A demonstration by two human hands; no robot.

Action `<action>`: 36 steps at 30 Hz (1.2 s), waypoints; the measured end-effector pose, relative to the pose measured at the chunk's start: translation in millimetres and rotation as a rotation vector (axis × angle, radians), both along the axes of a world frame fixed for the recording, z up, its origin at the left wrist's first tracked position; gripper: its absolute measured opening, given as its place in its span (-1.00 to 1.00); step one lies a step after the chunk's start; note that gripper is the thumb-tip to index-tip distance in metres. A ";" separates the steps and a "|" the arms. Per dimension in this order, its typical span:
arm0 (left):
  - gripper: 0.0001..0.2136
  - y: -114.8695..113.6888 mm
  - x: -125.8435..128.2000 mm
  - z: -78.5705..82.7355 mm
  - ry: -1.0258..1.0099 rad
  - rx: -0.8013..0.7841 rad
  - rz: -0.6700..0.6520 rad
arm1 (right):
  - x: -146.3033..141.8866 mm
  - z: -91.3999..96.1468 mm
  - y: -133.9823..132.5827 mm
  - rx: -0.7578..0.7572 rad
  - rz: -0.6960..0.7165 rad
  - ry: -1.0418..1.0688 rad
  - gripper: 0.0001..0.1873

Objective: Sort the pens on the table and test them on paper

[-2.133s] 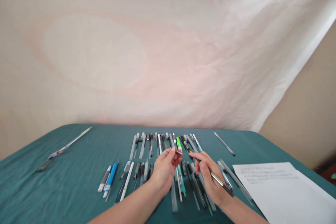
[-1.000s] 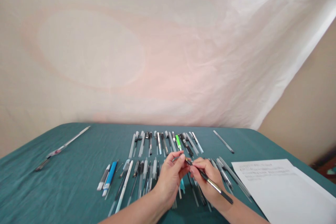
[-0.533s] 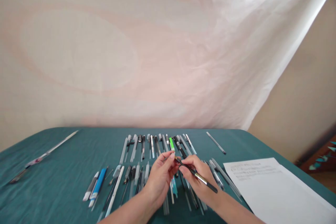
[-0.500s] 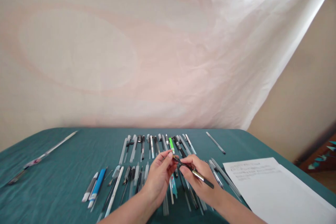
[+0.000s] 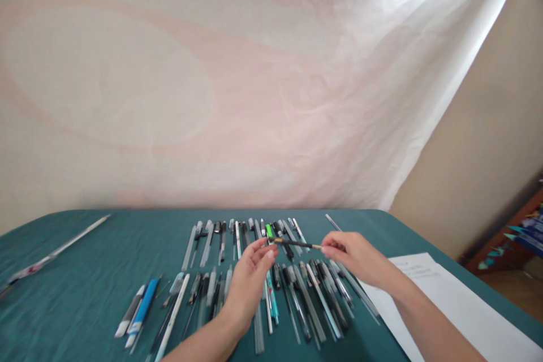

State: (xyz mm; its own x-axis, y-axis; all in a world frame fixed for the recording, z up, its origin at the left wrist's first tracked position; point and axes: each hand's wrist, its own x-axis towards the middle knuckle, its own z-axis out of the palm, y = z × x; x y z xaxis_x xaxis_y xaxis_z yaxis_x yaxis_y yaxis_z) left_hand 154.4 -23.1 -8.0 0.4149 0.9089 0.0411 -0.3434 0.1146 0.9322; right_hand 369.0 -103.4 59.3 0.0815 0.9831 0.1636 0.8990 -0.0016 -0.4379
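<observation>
A slim black pen with gold-coloured parts (image 5: 296,244) hangs nearly level above the rows of pens. My right hand (image 5: 354,254) pinches its right end between thumb and fingers. The pen's other end lies over the fingertips of my left hand (image 5: 251,274), whose thumb and fingers are apart; whether they touch it I cannot tell. Behind the held pen stands a bright green-capped pen (image 5: 268,231) in the far row. Below it, between my hands, lies a turquoise patterned pen (image 5: 272,297).
Several clear and black pens (image 5: 316,294) lie in two rows on the green tablecloth (image 5: 76,277). Blue and white pens (image 5: 143,311) lie at left, with a long thin wand-like stick (image 5: 70,249) beyond. Paper sheets (image 5: 449,305) are at right, a single pen (image 5: 332,221) behind.
My right hand has moved right to the pen's far end, and the pen has swung from slanted to nearly level. My left fingers have loosened from it. The view has turned slightly right.
</observation>
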 end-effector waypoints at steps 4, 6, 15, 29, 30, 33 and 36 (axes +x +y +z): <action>-0.73 -7.6 -0.1 -8.7 0.244 0.335 -0.099 | 66.6 -20.6 11.6 0.142 -0.259 -0.024 -0.70; -0.76 -14.4 -2.3 -10.0 0.394 0.523 -0.161 | 96.7 -40.5 16.6 0.144 -0.452 -0.104 -0.69; -0.75 -28.3 -10.0 -0.3 0.693 0.881 -0.262 | 137.9 -100.3 14.6 0.013 -0.762 -0.180 -0.64; -0.74 -31.9 -13.2 3.2 0.888 0.981 -0.332 | 139.7 -114.7 18.2 -0.034 -0.733 -0.172 -0.64; -0.74 -32.2 -13.3 3.9 0.893 0.983 -0.333 | 139.5 -115.0 18.1 -0.029 -0.731 -0.173 -0.63; -0.74 -32.9 -13.9 5.2 0.896 0.987 -0.328 | 139.5 -114.7 18.1 -0.006 -0.724 -0.176 -0.62; -0.73 -31.4 -14.6 5.7 0.883 0.981 -0.284 | 136.7 -108.8 19.4 0.038 -0.696 -0.177 -0.62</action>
